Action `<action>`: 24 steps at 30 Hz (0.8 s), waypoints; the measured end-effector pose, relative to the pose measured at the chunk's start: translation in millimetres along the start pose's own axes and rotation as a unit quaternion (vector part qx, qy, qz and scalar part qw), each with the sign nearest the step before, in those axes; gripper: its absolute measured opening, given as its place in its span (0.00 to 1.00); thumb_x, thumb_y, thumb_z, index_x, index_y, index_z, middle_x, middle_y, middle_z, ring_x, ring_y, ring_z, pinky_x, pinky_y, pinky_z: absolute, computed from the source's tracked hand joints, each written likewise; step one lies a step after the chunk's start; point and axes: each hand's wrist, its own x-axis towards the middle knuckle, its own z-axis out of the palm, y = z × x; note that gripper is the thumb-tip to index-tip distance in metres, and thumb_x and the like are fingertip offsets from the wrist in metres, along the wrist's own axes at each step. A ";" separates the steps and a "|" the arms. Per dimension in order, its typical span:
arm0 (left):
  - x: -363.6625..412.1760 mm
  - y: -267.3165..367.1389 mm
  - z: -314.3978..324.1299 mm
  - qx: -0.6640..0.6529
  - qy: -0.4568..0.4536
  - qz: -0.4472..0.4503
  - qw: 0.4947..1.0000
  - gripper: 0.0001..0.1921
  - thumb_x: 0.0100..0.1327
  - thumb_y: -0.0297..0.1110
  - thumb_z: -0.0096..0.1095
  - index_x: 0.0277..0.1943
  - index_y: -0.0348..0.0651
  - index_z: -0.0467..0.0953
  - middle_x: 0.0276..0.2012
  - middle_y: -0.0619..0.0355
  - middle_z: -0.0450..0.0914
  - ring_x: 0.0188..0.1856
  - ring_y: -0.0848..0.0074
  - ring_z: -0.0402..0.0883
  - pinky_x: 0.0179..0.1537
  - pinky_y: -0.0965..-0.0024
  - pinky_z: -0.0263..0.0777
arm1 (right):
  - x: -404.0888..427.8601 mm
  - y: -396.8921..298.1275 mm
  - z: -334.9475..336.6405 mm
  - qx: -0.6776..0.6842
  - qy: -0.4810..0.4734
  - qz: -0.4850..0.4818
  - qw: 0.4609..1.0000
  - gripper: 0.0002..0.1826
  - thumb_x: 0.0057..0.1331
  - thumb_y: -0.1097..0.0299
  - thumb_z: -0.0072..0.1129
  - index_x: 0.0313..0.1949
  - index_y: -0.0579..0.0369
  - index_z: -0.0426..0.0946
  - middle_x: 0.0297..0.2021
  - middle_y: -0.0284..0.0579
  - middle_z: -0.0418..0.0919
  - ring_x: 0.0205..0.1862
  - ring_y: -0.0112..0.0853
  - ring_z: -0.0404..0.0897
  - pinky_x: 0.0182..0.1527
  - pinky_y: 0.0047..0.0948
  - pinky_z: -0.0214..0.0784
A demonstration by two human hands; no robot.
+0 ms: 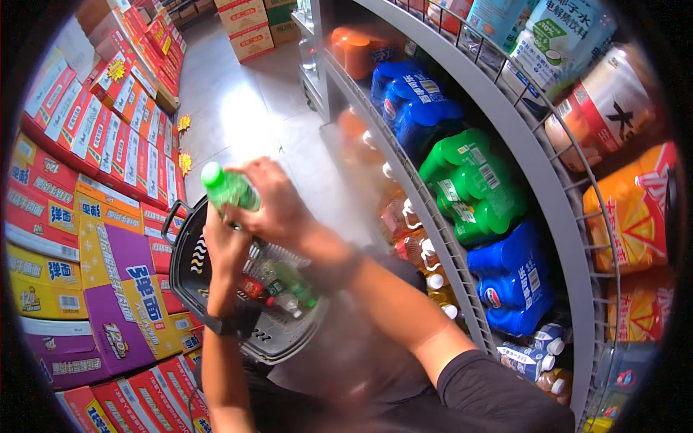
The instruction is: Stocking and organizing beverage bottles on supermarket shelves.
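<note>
A green plastic drink bottle with a green cap tilts up over the basket, its cap towards the far left. My right hand grips its body from the right side. Against the lower part of the bottle is my left hand, its fingers partly hidden behind the bottle and my right hand. Below both hands is a black plastic shopping basket. Inside it lie a red-labelled bottle with a red cap, a green bottle and a clear bottle with a white cap.
Stacked noodle cartons form a wall at the left. Along the right runs a wire-edged shelf with blue packs and a green pack of bottles. Further boxes stand beyond the tiled floor.
</note>
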 end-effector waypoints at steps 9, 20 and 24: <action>152.7 63.6 144.2 -0.227 -0.050 0.139 0.963 0.29 0.61 0.32 0.79 0.63 0.40 0.74 0.53 0.48 0.87 0.54 0.64 0.87 0.53 0.61 0.80 | 24.8 52.8 -44.8 -0.084 0.260 0.024 0.962 0.38 0.67 0.67 0.58 0.73 0.68 0.56 0.65 0.71 0.62 0.69 0.62 0.63 0.74 0.54 0.55; 257.7 111.2 241.4 -0.171 -0.025 0.211 0.962 0.28 0.59 0.41 0.83 0.59 0.40 0.79 0.50 0.54 0.89 0.52 0.73 0.87 0.56 0.67 0.79 | 31.4 82.7 -71.3 0.011 0.283 0.174 0.943 0.26 0.70 0.72 0.54 0.64 0.69 0.63 0.62 0.66 0.64 0.62 0.55 0.68 0.68 0.51 0.60; 269.7 104.0 254.5 -0.133 -0.039 0.228 0.964 0.29 0.57 0.45 0.84 0.58 0.40 0.81 0.48 0.54 0.90 0.49 0.74 0.88 0.54 0.68 0.80 | 36.8 81.1 -66.1 0.034 0.268 0.177 0.946 0.25 0.69 0.71 0.52 0.63 0.69 0.64 0.61 0.66 0.65 0.61 0.55 0.68 0.67 0.52 0.61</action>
